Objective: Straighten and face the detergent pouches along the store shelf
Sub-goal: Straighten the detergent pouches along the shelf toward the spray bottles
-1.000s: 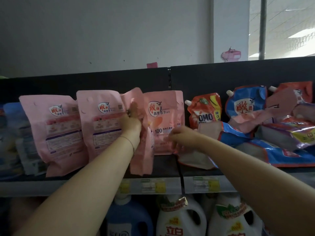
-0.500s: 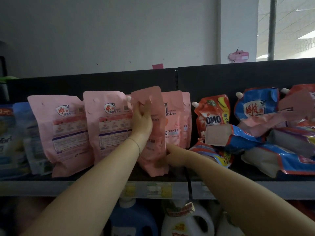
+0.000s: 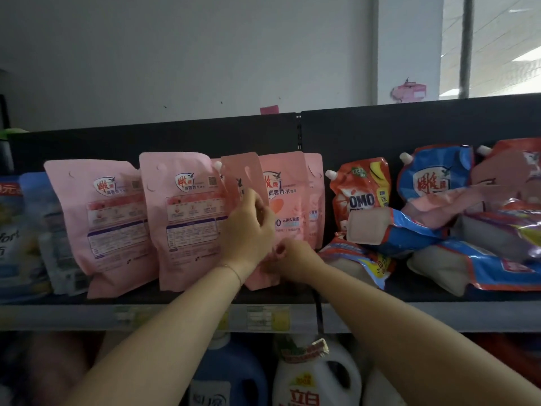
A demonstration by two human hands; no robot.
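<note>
Detergent pouches fill the upper shelf (image 3: 424, 315), and the work is mid-row. Nearest me, under the shelf's front edge, stand detergent jugs (image 3: 317, 379). Above them two bare arms reach in. The left hand (image 3: 248, 230) has its fingers curled round the side edge of one pink pouch (image 3: 241, 171) at mid-height. The right hand (image 3: 295, 256) seems to pinch its lower part, though the left wrist half hides that grip.

That pouch stands tilted near the middle of the shelf, just behind the front edge, turned partly sideways between a back-out pouch (image 3: 187, 218) and a front-facing one (image 3: 288, 197). I'd say it is being squared up; next it wants twisting label-forward, its base set flat, then letting go. Further right, toward the back panel, spouted pouches (image 3: 392, 230) lie heaped — not yet stood up.
</note>
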